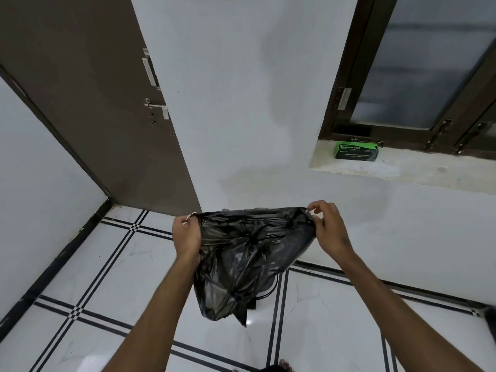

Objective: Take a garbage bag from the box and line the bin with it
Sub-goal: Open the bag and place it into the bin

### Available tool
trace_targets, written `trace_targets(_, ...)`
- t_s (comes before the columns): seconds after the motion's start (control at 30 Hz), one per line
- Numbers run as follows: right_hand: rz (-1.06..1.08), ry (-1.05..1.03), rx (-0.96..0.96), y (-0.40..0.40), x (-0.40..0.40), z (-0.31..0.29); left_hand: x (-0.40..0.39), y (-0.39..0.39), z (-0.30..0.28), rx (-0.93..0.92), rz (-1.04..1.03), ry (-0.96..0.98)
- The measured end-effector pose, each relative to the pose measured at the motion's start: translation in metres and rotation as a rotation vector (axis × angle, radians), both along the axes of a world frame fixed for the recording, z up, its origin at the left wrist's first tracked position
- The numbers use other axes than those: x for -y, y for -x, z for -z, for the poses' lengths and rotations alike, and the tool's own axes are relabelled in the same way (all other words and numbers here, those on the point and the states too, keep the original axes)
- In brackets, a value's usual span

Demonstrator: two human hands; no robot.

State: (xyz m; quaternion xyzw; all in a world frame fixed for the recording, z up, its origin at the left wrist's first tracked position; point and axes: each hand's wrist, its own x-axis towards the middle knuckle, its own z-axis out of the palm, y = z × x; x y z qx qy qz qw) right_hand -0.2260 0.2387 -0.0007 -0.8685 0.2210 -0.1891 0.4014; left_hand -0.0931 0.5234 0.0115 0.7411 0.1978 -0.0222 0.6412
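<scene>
A person's left hand (187, 238) and right hand (328, 229) are pinching a black garbage bag (247, 260) by its top corners above the floor, seemingly spreading its mouth; the bin is not showing.

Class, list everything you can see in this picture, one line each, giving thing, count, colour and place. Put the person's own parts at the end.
garbage bag: one, black, held stretched open at its top edge above the floor, centre
box of garbage bags: one, green and black, on the window sill, upper right
window sill: one, pale stone, under the window
window: one, dark brown frame with frosted panes, upper right
door: one, brown with metal latches, left
wall: white, behind everything
floor: white tiles with black lines, bottom
left hand: one, gripping the bag's left top corner
right hand: one, gripping the bag's right top corner
</scene>
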Motion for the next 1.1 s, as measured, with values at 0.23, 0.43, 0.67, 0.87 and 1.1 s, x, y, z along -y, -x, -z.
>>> trace_targets(0.23,0.164,0.060,-0.069,0.027,0.033,0.014,-0.011,0.003,-0.005,0.046,-0.013,-0.142)
trace_targets(0.43,0.124,0.316,0.008,0.020,-0.006,0.004,0.013,0.021,-0.009,0.173,0.292,-0.320)
trace_targets(0.67,-0.554,0.306,0.089,0.011,-0.089,0.002,0.057,0.038,-0.025,0.270,0.642,-0.301)
trace_targets(0.87,-0.524,0.258,-0.081,0.007,-0.085,0.019,0.058,0.040,-0.034,0.216,0.725,-0.206)
trace_targets(1.1,-0.553,0.264,-0.100,0.015,-0.074,0.018,0.048,0.037,-0.032,0.160,0.674,-0.137)
